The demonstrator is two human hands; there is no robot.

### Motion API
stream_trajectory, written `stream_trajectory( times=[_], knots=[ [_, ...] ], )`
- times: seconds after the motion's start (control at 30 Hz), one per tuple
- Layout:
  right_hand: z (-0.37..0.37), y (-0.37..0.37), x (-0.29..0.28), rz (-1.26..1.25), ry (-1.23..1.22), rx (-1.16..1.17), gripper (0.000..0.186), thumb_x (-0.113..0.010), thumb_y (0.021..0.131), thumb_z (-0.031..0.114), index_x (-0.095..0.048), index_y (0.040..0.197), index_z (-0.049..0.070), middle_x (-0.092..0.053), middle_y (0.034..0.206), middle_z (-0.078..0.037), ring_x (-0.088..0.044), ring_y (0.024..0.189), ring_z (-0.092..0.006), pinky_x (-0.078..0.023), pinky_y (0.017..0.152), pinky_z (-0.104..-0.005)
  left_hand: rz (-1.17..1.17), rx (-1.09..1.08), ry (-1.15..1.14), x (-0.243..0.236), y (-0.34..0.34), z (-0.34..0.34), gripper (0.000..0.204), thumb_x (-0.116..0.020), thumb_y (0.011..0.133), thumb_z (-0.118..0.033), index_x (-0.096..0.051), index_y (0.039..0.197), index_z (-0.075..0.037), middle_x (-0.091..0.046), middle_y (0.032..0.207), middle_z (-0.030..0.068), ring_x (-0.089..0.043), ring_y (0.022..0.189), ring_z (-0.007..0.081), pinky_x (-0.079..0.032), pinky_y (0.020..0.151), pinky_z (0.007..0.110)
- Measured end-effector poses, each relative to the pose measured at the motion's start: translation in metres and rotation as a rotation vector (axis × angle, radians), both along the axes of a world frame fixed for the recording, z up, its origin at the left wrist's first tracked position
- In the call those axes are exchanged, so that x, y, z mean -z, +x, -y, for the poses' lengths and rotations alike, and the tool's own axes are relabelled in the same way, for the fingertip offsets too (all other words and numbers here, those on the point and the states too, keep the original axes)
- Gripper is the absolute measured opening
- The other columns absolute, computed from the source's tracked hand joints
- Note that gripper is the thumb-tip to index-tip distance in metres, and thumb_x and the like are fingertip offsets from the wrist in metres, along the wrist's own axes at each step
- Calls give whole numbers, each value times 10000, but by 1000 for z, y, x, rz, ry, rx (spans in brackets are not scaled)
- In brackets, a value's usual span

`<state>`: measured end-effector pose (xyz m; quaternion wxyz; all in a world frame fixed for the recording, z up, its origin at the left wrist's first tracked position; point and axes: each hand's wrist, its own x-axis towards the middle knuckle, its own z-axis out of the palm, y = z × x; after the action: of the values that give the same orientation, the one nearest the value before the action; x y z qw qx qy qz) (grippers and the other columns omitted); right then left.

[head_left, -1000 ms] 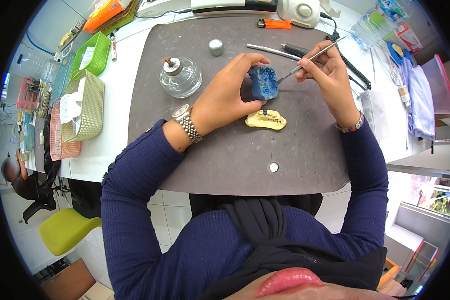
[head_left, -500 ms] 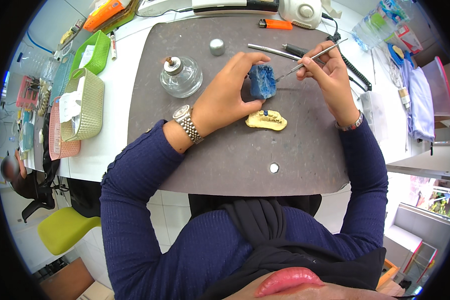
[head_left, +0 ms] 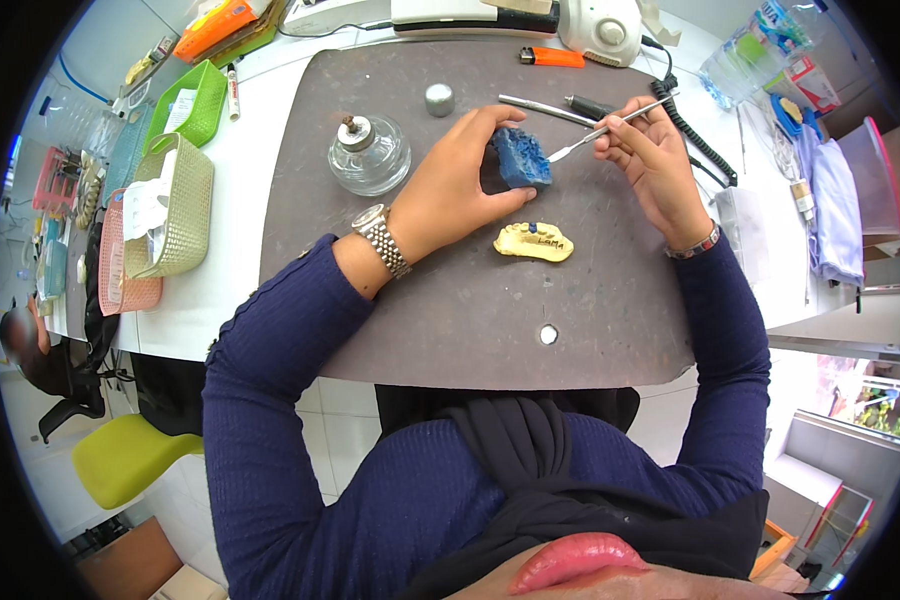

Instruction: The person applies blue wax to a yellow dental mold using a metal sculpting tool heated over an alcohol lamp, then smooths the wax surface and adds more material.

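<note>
Between the thumb and fingers of my left hand [head_left: 448, 185] is a block of blue wax [head_left: 523, 160] with a rough, carved face. My right hand [head_left: 655, 170] pinches a thin metal wax carver [head_left: 615, 124] like a pen. Its flat tip lies at the right edge of the wax; whether it touches, I cannot tell. Just below the block, a yellow dental model [head_left: 533, 243] with a small blue piece on one tooth rests on the grey mat [head_left: 450, 330]. To the left of my left hand stands a glass spirit lamp [head_left: 368, 160].
A metal cap [head_left: 439, 99] sits beyond the lamp. Behind the wax lie a metal instrument [head_left: 545, 108], a black corded handpiece [head_left: 590, 105] and an orange lighter [head_left: 551, 57]. A white control unit [head_left: 607, 35] stands at the back. Woven baskets [head_left: 180, 215] line the left; a plastic bottle [head_left: 750, 60] is far right.
The wax block has turned slightly in my left hand and moved a little left. My right hand has shifted slightly, and the carver's tip now shows its flat side, lighter in colour.
</note>
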<state>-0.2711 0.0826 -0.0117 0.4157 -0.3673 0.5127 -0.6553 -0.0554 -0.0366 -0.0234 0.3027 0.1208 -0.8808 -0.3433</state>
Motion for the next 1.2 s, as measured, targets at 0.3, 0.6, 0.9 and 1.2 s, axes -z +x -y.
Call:
stream_trajectory(
  times=[0.3, 0.6, 0.9, 1.2],
  knots=[
    [19, 37, -50, 273, -114, -77, 151, -582, 901, 69, -464, 991, 98, -613, 971, -125, -630, 875, -202, -517, 813, -313, 89, -57, 35, 12, -2, -5, 588, -768, 721, -330, -484, 1199, -140, -622, 1034, 52, -604, 933, 198, -300, 906, 395],
    [79, 124, -54, 207, -122, -145, 166, -563, 916, 50, -424, 1005, 40, -577, 1030, -174, -621, 953, -248, -526, 872, -345, 226, -123, -214, 17, 5, -5, 648, -680, 775, -433, -454, 1261, -69, -523, 1161, 121, -462, 1126, 238, -285, 884, 427],
    [82, 125, -43, 172, -127, -41, 164, -552, 922, 44, -417, 1011, 16, -563, 1026, -177, -613, 965, -258, -529, 889, -345, 156, -98, -235, 31, -2, -8, 611, -625, 821, -392, -470, 1235, 28, -516, 1149, 188, -505, 1084, 318, -355, 930, 462],
    [82, 125, -43, 173, -144, -35, 156, -547, 922, 36, -420, 1008, 7, -562, 1018, -177, -614, 966, -258, -529, 897, -345, 284, -88, -318, 4, 9, -21, 574, -599, 831, -438, -528, 1200, -4, -442, 1260, 212, -452, 1081, 345, -382, 893, 450]
  ],
)
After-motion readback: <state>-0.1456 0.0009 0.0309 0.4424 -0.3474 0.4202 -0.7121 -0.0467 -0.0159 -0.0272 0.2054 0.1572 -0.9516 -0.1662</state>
